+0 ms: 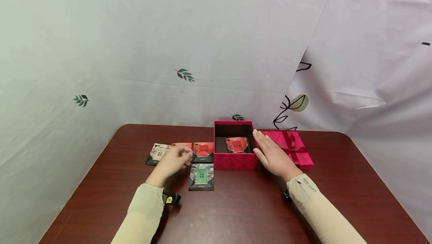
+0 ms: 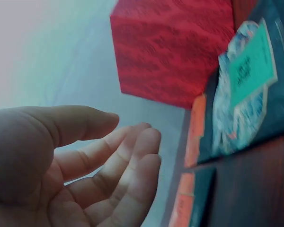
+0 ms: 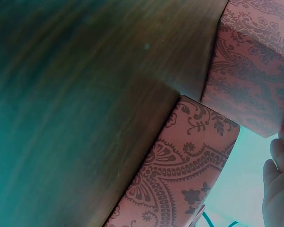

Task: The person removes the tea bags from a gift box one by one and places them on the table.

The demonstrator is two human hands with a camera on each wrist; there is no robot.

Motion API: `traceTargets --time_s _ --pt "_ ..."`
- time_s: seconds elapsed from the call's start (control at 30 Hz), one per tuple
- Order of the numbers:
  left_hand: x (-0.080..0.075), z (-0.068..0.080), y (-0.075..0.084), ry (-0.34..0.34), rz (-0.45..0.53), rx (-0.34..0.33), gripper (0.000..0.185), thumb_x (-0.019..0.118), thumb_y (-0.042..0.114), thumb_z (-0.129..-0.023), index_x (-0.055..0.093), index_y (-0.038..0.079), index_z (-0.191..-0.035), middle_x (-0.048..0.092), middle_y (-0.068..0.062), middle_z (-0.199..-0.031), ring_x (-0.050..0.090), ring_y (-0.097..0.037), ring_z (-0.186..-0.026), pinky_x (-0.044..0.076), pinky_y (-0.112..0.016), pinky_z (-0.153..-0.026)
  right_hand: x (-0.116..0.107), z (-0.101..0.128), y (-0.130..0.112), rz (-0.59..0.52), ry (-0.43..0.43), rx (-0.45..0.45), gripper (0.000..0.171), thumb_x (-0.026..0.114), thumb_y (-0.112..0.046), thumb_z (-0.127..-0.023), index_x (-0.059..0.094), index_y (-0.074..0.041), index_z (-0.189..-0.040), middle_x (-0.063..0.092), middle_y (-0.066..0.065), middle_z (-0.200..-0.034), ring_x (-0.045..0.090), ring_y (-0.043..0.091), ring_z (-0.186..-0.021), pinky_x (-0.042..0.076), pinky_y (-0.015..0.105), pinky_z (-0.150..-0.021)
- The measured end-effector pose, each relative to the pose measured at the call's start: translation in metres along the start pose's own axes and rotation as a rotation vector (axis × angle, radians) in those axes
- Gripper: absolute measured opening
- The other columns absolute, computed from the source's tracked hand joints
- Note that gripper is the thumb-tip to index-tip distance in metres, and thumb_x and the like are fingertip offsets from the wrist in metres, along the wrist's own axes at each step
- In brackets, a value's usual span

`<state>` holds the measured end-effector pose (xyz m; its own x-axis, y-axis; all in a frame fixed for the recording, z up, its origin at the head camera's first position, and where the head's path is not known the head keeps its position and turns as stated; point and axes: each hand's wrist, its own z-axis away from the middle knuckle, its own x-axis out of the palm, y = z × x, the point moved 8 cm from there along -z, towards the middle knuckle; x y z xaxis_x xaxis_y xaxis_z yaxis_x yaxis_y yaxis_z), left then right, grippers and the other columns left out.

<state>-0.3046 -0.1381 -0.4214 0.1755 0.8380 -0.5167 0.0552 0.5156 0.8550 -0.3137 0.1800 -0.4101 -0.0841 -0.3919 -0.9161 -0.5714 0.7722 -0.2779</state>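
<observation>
While the dark wooden table runs wide under both arms, a row of tea packets lies left of centre; furthest left sits a pale-fronted packet, then an orange packet mostly covered by the left hand, whose fingers are loosely curled just over that packet; whether they touch it cannot be told, and the left wrist view shows the palm empty with the fingers half bent; next comes a red-fronted packet touching the box's left side, and in front of it a green-labelled packet lying flat, nearer the person; the open red box stands at the middle of the table, one more red packet resting inside it; the right hand lies flat with straight fingers pressed together against the box's right wall; just beyond it, the red lid with a ribbon bow rests on the table beside the box.
</observation>
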Motion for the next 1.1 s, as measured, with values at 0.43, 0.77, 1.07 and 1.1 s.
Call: traceTargets --time_s 0.43,0.77,1.07,1.1 --pt "0.007 0.008 0.056 0.111 0.058 0.150 0.016 0.063 0.008 -0.099 0.070 0.002 -0.113 0.071 -0.007 -0.087 0.070 -0.030 -0.080 0.058 -0.030 -0.069 0.000 0.000 -0.001 0.010 0.004 -0.007 0.067 0.056 -0.025 -0.103 0.028 0.001 -0.158 0.029 0.016 -0.164 0.023 0.035 -0.152 0.025 0.056 -0.119" --pt "0.023 -0.003 0.091 0.093 0.105 0.172 0.017 0.063 0.010 -0.099 0.071 0.005 -0.113 0.073 -0.004 -0.091 0.072 -0.020 -0.081 0.060 -0.038 -0.074 -0.001 0.000 -0.001 0.010 0.006 -0.008 0.066 0.057 -0.025 -0.103 0.030 0.003 -0.157 0.029 0.016 -0.164 0.024 0.035 -0.151 0.025 0.057 -0.119" --pt "0.045 -0.025 0.097 0.032 0.102 0.146 0.029 0.058 0.011 -0.102 0.064 0.003 -0.129 0.072 -0.011 -0.109 0.071 -0.025 -0.098 0.059 -0.036 -0.083 -0.002 0.000 -0.002 0.004 0.015 -0.021 0.066 0.058 -0.022 -0.102 0.031 0.003 -0.156 0.029 0.016 -0.163 0.025 0.035 -0.151 0.025 0.055 -0.119" --pt "0.047 -0.026 0.097 0.027 0.079 0.143 0.031 0.057 0.012 -0.102 0.063 0.003 -0.131 0.072 -0.011 -0.112 0.070 -0.026 -0.101 0.058 -0.038 -0.085 -0.002 0.000 -0.001 0.006 0.017 -0.022 0.065 0.058 -0.022 -0.102 0.031 0.003 -0.156 0.029 0.016 -0.163 0.025 0.034 -0.151 0.025 0.055 -0.119"
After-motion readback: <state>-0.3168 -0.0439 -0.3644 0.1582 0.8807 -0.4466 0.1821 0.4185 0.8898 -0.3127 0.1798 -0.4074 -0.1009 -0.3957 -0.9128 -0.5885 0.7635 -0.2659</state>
